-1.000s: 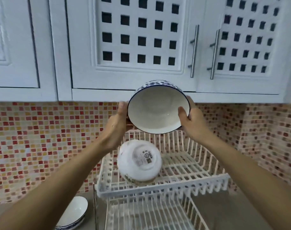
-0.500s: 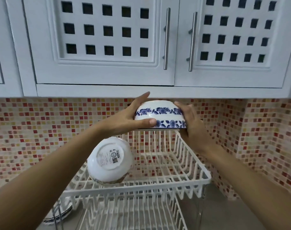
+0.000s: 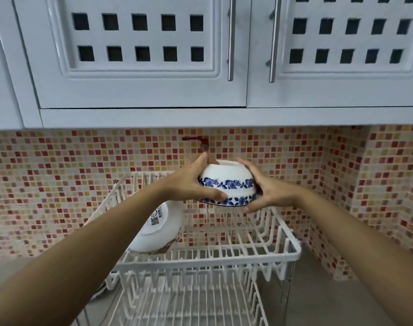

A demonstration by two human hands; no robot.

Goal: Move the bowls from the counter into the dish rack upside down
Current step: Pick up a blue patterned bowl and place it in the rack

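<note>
A white bowl with blue flower bands (image 3: 226,182) is upside down in the air, just above the back of the white wire dish rack (image 3: 292,252). My left hand (image 3: 189,184) grips its left side and my right hand (image 3: 269,191) grips its right side. A second white bowl (image 3: 157,229) with a label on its base leans upside down in the rack's upper tier at the left, partly hidden by my left forearm.
The rack has a lower tier (image 3: 191,300) of white wires below. White cupboards with metal handles (image 3: 231,38) hang overhead. A mosaic tile wall (image 3: 59,184) runs behind the rack, and grey counter (image 3: 318,302) lies to the right.
The bowl went from facing me to upside down, then lower toward the rack's upper tier. The view has shifted, so the bowls on the counter at lower left are out of sight.
</note>
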